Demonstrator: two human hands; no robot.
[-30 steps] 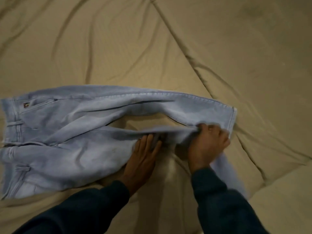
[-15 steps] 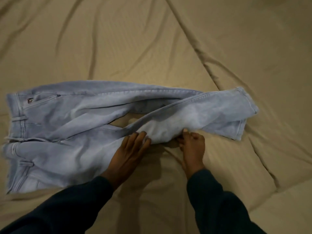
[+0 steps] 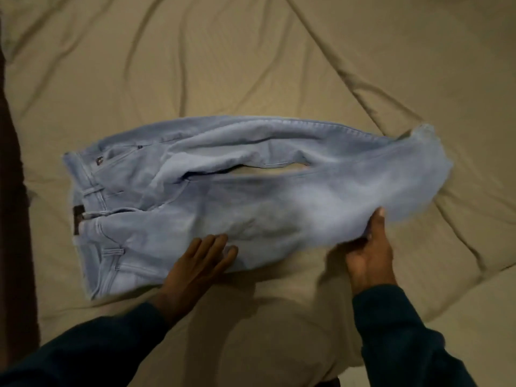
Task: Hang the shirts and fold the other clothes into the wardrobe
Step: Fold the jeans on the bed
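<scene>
Pale blue jeans (image 3: 223, 196) lie across the beige bed sheet, waistband at the left and leg ends at the right. The two legs lie nearly together, with a thin gap of sheet between them. My left hand (image 3: 199, 263) lies flat with straight fingers on the near leg's lower edge. My right hand (image 3: 368, 252) grips the near edge of the leg fabric further right, thumb on top and fingers hidden beneath. The hem end (image 3: 430, 152) is blurred and looks slightly lifted.
The wrinkled beige sheet (image 3: 251, 65) fills the view, with long creases running diagonally at the right. A dark strip (image 3: 11, 191) borders the bed along the left edge. No wardrobe, hangers or other clothes are in sight.
The near leg has been swung up against the far leg, narrowing the gap. My right hand went from the hem to the leg's near edge further right. My left hand stays pressing.
</scene>
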